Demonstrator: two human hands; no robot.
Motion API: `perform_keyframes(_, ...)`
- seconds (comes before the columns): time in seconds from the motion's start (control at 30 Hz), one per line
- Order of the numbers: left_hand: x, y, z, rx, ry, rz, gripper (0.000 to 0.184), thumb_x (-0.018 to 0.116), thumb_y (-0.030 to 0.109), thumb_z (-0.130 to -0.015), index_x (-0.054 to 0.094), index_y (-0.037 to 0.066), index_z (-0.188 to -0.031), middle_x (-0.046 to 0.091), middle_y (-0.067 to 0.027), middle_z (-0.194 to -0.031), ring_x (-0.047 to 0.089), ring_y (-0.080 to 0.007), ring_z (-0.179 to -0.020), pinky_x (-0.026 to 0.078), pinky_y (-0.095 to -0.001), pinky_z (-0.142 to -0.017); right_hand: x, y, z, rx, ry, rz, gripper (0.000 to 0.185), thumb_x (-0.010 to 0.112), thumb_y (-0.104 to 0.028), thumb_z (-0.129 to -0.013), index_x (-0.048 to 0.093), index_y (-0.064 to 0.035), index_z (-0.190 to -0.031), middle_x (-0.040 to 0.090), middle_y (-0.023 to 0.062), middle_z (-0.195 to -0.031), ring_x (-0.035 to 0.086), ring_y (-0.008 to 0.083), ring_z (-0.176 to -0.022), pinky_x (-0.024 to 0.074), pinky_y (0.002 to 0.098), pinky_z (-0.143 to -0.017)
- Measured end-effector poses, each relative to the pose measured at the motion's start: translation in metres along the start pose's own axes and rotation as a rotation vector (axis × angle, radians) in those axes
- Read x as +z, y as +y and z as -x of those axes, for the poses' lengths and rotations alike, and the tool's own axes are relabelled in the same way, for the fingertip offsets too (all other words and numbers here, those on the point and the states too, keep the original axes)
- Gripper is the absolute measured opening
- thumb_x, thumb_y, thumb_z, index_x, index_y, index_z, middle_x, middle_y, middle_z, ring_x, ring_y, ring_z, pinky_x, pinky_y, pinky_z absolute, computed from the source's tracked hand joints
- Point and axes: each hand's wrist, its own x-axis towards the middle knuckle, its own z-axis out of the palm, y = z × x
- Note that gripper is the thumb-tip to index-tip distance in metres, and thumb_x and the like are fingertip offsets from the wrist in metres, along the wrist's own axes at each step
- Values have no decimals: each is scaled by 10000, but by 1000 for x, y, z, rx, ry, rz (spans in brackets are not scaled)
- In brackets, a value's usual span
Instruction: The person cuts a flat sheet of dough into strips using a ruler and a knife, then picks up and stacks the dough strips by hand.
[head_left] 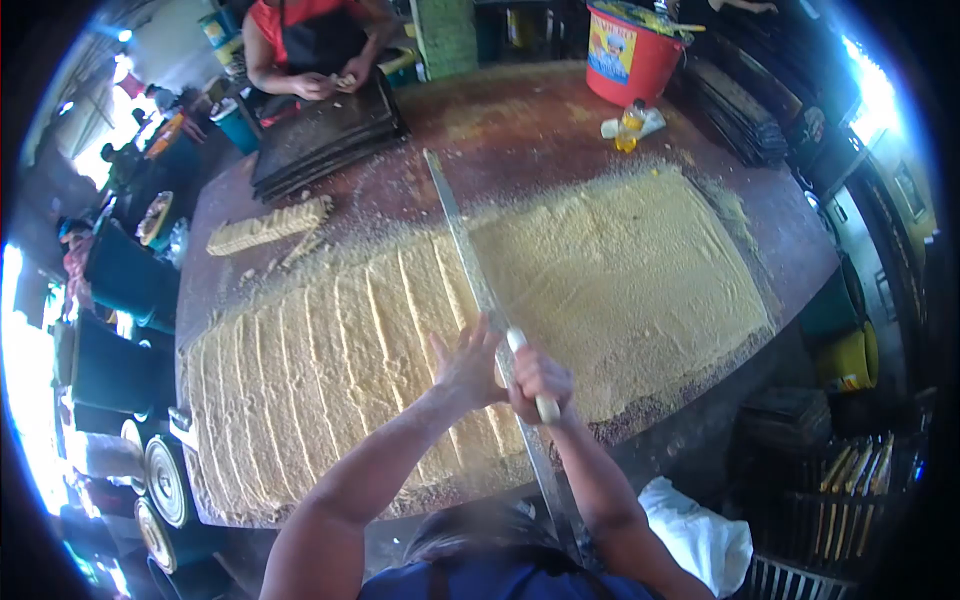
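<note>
A wide, flat sheet of pale, crumbly dough (610, 270) covers much of the table, scored into long strips on its left part. Across it lies a long metal straightedge (455, 222), running from the far side down towards my body. My left hand (470, 368) rests with spread fingers on the dough and against the straightedge's left edge. My right hand (541, 384) is closed around a white-handled tool (516, 340) over the straightedge; its working end is hidden. Right of the straightedge the dough is unscored.
Stacked cut strips (265, 228) lie at the table's (500, 105) far left. Beyond are dark trays (325, 140) and another person's hands (318, 87). A red bucket (630, 65) and a bottle of yellow liquid (630, 128) stand at the back right. A white sack (695, 535) lies below, right.
</note>
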Motion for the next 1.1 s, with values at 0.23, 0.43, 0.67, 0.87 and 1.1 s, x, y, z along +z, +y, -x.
perform_keyframes(0.23, 3, 6, 1, -36, 47, 73, 1163, 886, 617, -574, 372, 154, -1509, 147, -169, -1650, 141, -353, -1523, 43, -746, -1160, -40, -137, 68, 30, -20, -65, 302, 674, 101, -677, 463, -114, -700, 562, 22, -670, 587, 227, -621, 509, 397, -657)
perform_keyframes(0.43, -8, 36, 21, -132, -36, -93, 1134, 805, 622, -698, 251, 155, -1571, 209, -121, -1644, 167, -359, -1516, 64, -778, -1128, -67, -252, 116, 93, -31, 14, 294, 685, 83, -683, 471, -119, -688, 572, 11, -676, 597, 217, -628, 543, 417, -759)
perform_keyframes(0.67, 12, 50, 20, -229, -10, -153, 973, 747, 521, -816, 228, 214, -1579, 307, -122, -1609, 246, -336, -1497, 72, -774, -1130, -96, -357, 144, 177, -4, 36, 282, 679, 53, -693, 454, -112, -652, 565, 23, -644, 591, 182, -598, 546, 406, -723)
perform_keyframes(0.87, 23, 47, 20, -249, 31, -41, 882, 708, 503, -828, 278, 263, -1560, 404, -115, -1556, 328, -312, -1463, 114, -765, -1130, -141, -398, 177, 435, 197, -1, 282, 712, 19, -752, 486, -97, -630, 566, 39, -632, 554, 141, -582, 480, 342, -595)
perform_keyframes(1.1, 56, 3, -9, -108, 154, 81, 903, 747, 590, -755, 361, 277, -1509, 553, -156, -1422, 514, -377, -1313, 316, -719, -1051, -149, -402, 185, 957, -93, 418, 257, 782, -106, -777, 542, -84, -686, 572, 61, -648, 554, 145, -572, 437, 323, -538)
